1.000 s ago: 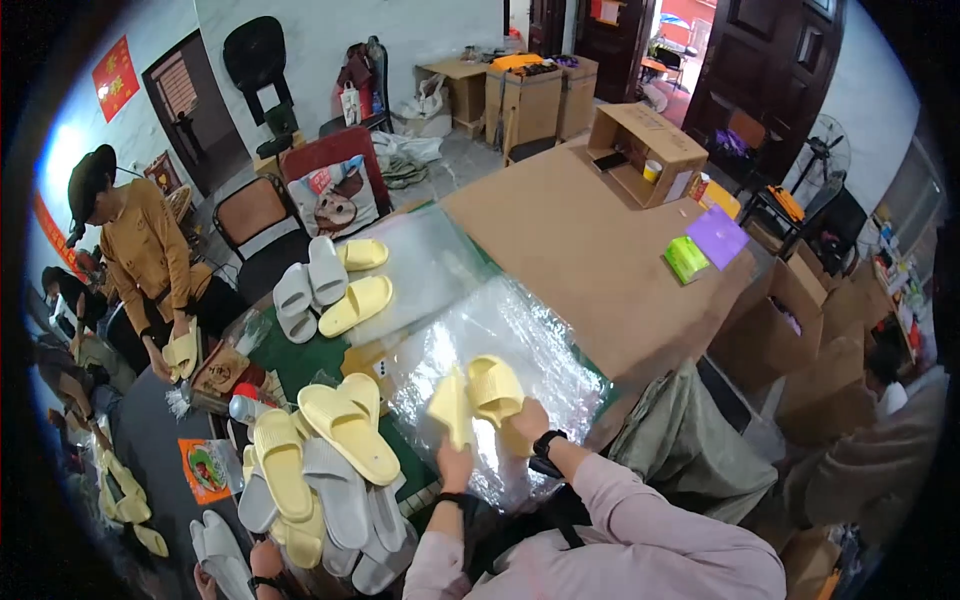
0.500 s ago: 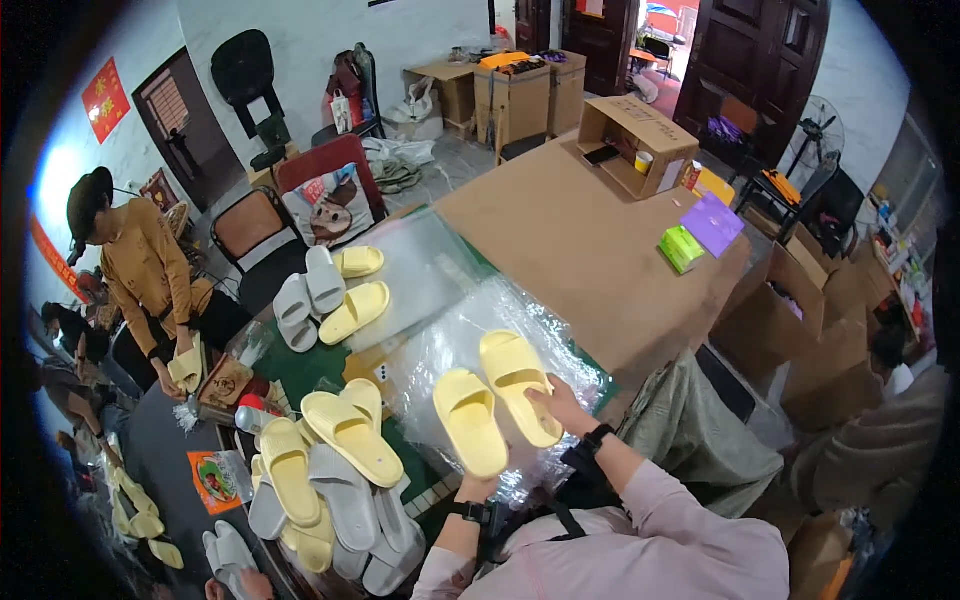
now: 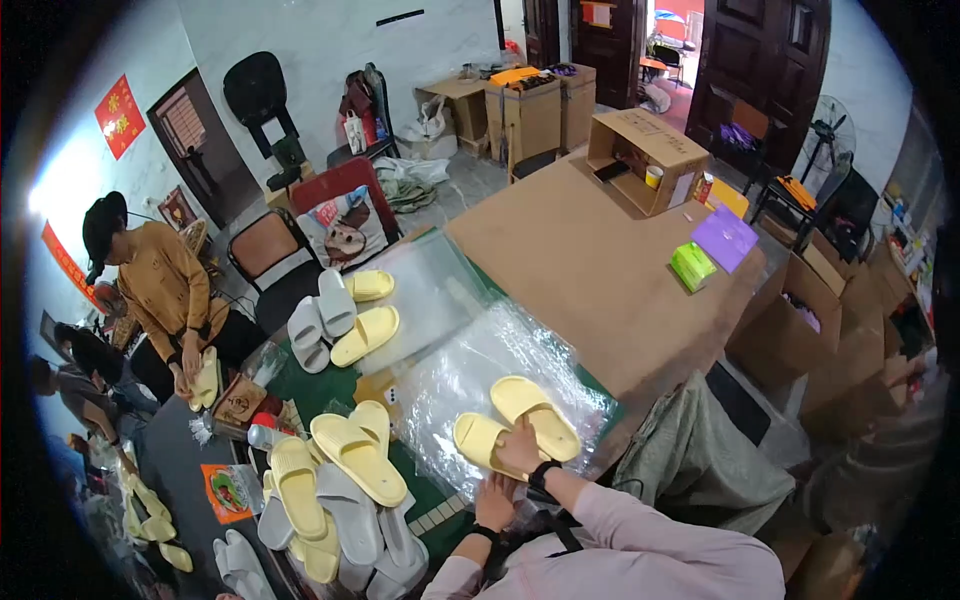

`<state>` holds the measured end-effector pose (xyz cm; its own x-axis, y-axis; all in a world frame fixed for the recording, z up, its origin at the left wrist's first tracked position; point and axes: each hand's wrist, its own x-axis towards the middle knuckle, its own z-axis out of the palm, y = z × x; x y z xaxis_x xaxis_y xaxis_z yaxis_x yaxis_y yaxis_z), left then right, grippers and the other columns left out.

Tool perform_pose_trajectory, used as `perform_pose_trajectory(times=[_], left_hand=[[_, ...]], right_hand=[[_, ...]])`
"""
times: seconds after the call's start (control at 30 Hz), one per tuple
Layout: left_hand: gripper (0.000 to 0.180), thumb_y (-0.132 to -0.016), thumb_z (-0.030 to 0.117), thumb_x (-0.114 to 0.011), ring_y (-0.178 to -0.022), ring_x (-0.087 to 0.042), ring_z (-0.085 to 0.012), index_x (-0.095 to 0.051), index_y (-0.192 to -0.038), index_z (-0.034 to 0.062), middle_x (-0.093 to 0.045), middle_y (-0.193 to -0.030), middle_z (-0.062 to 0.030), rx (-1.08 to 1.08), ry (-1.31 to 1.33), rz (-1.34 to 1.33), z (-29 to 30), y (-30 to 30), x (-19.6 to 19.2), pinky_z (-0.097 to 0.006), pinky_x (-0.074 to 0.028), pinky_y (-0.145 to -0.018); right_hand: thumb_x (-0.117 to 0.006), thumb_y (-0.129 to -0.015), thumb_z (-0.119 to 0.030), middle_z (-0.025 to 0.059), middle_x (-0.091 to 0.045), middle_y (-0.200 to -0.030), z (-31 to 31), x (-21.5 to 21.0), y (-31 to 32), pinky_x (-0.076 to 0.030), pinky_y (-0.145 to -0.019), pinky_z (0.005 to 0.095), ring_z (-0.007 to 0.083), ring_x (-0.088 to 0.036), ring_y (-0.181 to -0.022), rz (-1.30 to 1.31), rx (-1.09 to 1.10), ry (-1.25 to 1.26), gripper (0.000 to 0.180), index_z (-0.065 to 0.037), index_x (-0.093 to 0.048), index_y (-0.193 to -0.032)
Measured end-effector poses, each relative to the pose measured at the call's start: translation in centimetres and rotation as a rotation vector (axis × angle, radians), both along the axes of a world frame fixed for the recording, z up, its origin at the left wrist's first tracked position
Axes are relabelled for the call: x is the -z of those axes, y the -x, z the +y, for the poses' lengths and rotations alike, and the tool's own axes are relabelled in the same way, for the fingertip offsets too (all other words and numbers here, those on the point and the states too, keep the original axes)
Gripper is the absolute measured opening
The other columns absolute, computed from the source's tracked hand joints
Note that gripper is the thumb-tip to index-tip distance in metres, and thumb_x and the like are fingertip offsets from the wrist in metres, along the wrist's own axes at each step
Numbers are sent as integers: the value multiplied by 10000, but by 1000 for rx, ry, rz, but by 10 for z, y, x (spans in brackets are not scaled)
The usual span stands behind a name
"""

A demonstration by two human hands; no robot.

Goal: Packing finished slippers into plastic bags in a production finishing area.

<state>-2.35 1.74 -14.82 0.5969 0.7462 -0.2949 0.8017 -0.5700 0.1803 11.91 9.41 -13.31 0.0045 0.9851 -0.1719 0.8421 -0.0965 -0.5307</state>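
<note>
A pair of pale yellow slide slippers is over the stack of clear plastic bags point(image 3: 440, 400), a right slipper point(image 3: 545, 425) and a left slipper point(image 3: 470, 435) close together and slanted. My right hand point(image 3: 518, 448) is closed on the pair where the slippers meet, its fingertips partly hidden. Just below the left slipper, my left hand point(image 3: 494, 503) lies near the front edge of the bags with its fingers stretched out. A heap of yellow and grey slippers point(image 3: 345, 490) is to the left of my hands.
More yellow slippers point(image 3: 365, 335) and grey slippers point(image 3: 322, 315) lie beyond the bags. An open cardboard box point(image 3: 650, 165), a green pack point(image 3: 692, 267) and a purple box point(image 3: 725, 238) stand on the brown tabletop point(image 3: 590, 260). Another person point(image 3: 165, 290) handles a yellow slipper at left.
The yellow pair has been lowered onto the bags and tilted. My right hand has moved left across the slippers; my left hand has let go of the left slipper. The view has shifted slightly.
</note>
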Motion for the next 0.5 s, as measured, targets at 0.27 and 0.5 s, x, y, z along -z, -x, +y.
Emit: perform_pose_trajectory(times=[0.27,0.5], left_hand=[[701,-841,469,-491,-1285,-303,-369,-273,-1392,96,-366,-1329,-272,-226,79,54,17,3,-28,-557,-108,-1055],[619,-804,489,-511,-1062,-428,-443,-436,-1299,125,-440,-1184,-279,-267,68,-298,34,-41,-49,-559,-330,-862]], right_hand=[[-566,-738,-222,220,-573,-872,-10,-32,-56,-402,-760,471,378,-531,-854,423,144,-408,209,-42,-641,-812],[-587,-708,-149,154,-573,-961,-87,-68,-163,-374,-821,436,350,-496,-949,378,27,-435,189,-26,-635,-843]])
